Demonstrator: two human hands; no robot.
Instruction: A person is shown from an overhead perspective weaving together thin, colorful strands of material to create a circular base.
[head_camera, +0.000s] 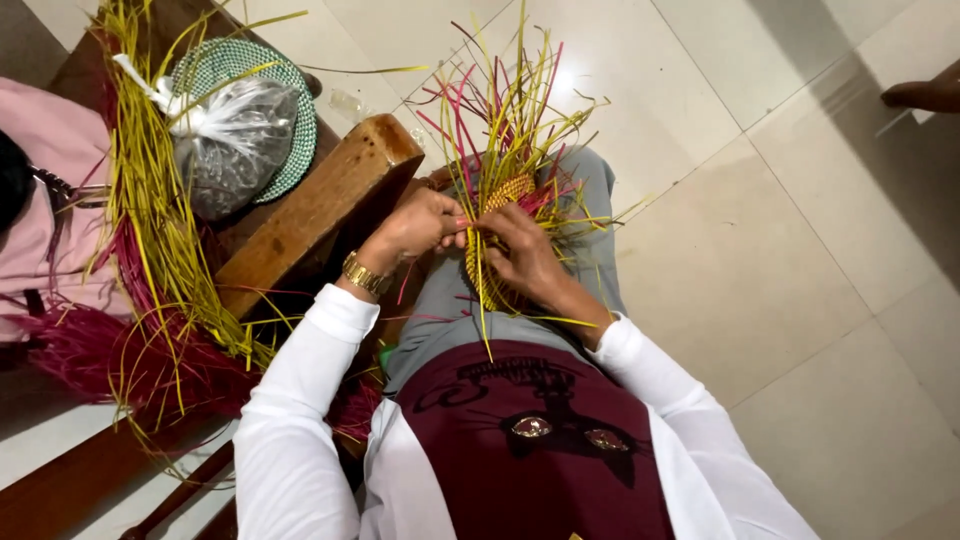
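Observation:
A small woven piece (497, 215) of yellow and magenta straw rests over my lap, with loose strands fanning up and outward from it. My left hand (420, 226), with a gold watch on its wrist, pinches strands at the piece's left edge. My right hand (522, 250) grips the piece from the right and below, its fingers closed around the weave and strands. Both hands touch each other at the fingertips.
A wooden bench (320, 205) stands to my left, bearing a bundle of yellow straw (150, 210), magenta straw (110, 360), a green woven disc (290, 110) and a knotted plastic bag (235, 135). Pink cloth (50, 190) lies far left. Another person's foot (925, 93) shows top right on the pale tiled floor.

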